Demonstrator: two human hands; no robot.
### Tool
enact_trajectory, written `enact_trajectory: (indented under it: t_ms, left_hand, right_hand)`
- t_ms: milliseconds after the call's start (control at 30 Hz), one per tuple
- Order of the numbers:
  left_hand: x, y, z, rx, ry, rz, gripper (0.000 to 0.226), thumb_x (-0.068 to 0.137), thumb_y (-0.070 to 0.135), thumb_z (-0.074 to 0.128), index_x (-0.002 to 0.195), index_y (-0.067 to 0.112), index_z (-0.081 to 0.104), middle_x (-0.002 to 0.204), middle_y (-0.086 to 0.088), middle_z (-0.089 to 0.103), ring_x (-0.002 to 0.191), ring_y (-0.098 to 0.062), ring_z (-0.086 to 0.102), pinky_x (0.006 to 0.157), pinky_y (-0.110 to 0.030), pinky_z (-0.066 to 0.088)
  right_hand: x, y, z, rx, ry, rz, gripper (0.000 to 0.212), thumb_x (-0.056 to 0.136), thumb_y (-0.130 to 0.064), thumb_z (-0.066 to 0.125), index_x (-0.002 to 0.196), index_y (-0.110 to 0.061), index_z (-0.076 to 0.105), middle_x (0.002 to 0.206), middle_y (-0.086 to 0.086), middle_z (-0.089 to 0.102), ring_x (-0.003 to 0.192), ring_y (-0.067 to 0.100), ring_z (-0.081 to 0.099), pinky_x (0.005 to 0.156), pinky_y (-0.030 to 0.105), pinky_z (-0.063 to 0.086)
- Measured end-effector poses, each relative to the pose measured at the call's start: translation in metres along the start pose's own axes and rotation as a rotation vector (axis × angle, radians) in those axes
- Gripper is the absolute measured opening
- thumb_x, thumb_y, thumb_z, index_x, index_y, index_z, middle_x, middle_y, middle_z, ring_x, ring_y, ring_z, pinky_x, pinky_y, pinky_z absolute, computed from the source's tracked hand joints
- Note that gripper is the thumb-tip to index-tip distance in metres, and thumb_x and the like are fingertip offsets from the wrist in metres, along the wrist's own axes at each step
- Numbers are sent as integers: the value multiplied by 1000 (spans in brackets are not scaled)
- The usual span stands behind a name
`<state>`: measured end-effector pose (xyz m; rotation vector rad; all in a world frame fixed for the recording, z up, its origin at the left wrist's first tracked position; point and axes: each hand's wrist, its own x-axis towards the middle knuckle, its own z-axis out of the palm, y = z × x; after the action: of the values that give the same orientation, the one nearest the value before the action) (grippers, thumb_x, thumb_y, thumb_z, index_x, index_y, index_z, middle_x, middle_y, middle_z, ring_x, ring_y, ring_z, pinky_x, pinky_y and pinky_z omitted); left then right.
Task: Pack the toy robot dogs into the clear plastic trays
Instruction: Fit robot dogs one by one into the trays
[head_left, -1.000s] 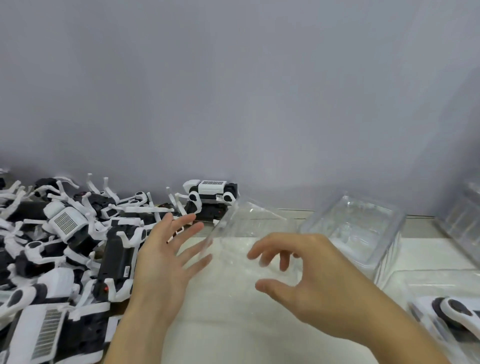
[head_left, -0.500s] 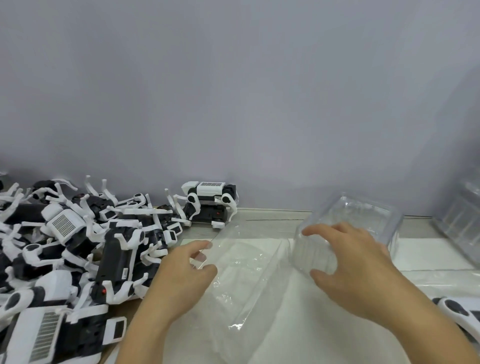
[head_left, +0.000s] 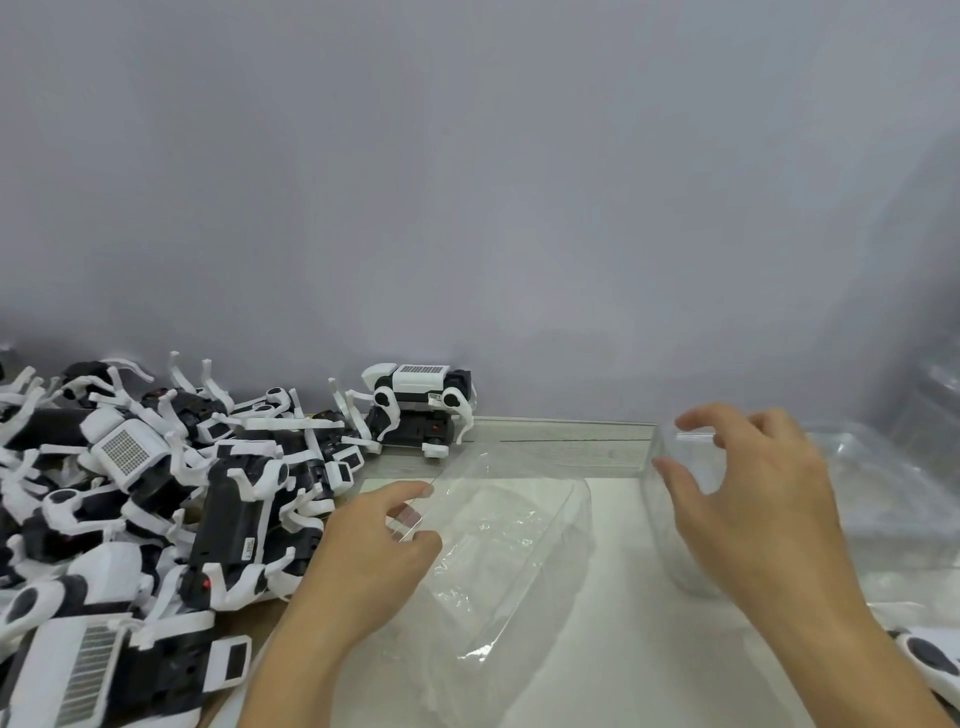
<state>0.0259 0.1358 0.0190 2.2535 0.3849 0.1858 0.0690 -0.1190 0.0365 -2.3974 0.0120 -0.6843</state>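
You had the heap of toy robot dogs (head_left: 156, 499) at your left, against the wall (head_left: 467, 182). One dog (head_left: 421, 405) stood apart behind it. Your left hand (head_left: 374, 561) held a clear tray (head_left: 519, 545) at centre; your right hand (head_left: 748, 499) gripped another tray (head_left: 685, 519) further right.

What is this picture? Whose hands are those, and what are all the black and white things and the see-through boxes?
The picture comes from a camera worn on a person's head, looking down at their own two hands. On the left lies a big pile of toy robot dogs, black and white, with one more dog standing by the wall. The left hand pinches the edge of a clear plastic tray lying on the table. The right hand grips another clear tray, tipped on its side. More clear plastic sits at the right. The dogs are to be packed into these trays.
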Motion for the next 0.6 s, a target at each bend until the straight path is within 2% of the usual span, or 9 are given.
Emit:
enact_trajectory:
  t_ms: [67, 133, 167, 267, 400, 500, 567, 600]
  left_hand:
    - [0, 0, 0, 1, 1, 7, 42, 86, 15, 63, 122, 37, 63, 102, 11, 61, 88, -4, 59, 56, -10, 40]
    - [0, 0, 0, 3, 2, 13, 43, 86, 15, 63, 122, 37, 63, 103, 11, 61, 88, -5, 59, 57, -11, 40]
    - [0, 0, 0, 3, 2, 16, 43, 86, 15, 63, 123, 37, 63, 103, 12, 61, 88, -5, 59, 58, -12, 40]
    - [0, 1, 1, 12, -6, 31, 45, 86, 16, 63, 125, 38, 62, 105, 14, 58, 91, -3, 57, 62, -16, 41]
    - [-1, 0, 3, 79, -7, 70, 46, 88, 21, 62, 127, 44, 60, 106, 13, 48, 102, -8, 46, 76, -20, 37]
    - [-1, 0, 2, 49, -24, 95, 45, 86, 15, 63, 120, 45, 62, 102, 13, 55, 88, -7, 52, 64, -15, 39]
    - [0, 0, 1, -11, -23, 116, 41, 86, 11, 66, 110, 44, 66, 96, 12, 64, 81, -6, 58, 56, -11, 42]
    - [0, 1, 1, -35, -21, 131, 38, 86, 10, 69, 106, 42, 68, 95, 13, 68, 82, -3, 61, 57, -10, 43]
  right_hand:
    - [1, -4, -4, 6, 23, -19, 5, 90, -34, 64, 88, -29, 65, 72, -8, 59, 74, 19, 55, 61, 30, 35]
    - [0, -7, -6, -29, -42, 11, 23, 92, -40, 56, 73, -29, 64, 54, -10, 58, 60, 13, 54, 52, 28, 38]
    - [-1, -8, -7, -81, -98, 28, 29, 93, -42, 53, 70, -28, 64, 52, -8, 58, 58, 15, 54, 52, 28, 41]
    - [-4, -7, -6, -241, -277, 66, 35, 94, -49, 47, 73, -28, 65, 67, -6, 62, 67, 19, 58, 59, 31, 47]
    - [-7, -9, -2, -146, -357, 51, 24, 95, -42, 47, 92, -33, 68, 92, -8, 68, 92, 20, 60, 76, 34, 51]
    - [-8, -11, -3, -146, -375, 0, 22, 97, -36, 46, 106, -36, 66, 100, -10, 67, 98, 20, 61, 77, 33, 50]
    - [-9, -13, -2, -101, -395, -37, 27, 98, -38, 45, 121, -37, 60, 117, -12, 63, 113, 17, 56, 89, 34, 48]
    - [-9, -13, -1, -76, -415, -69, 32, 98, -41, 45, 128, -38, 55, 127, -13, 58, 122, 14, 52, 96, 32, 45]
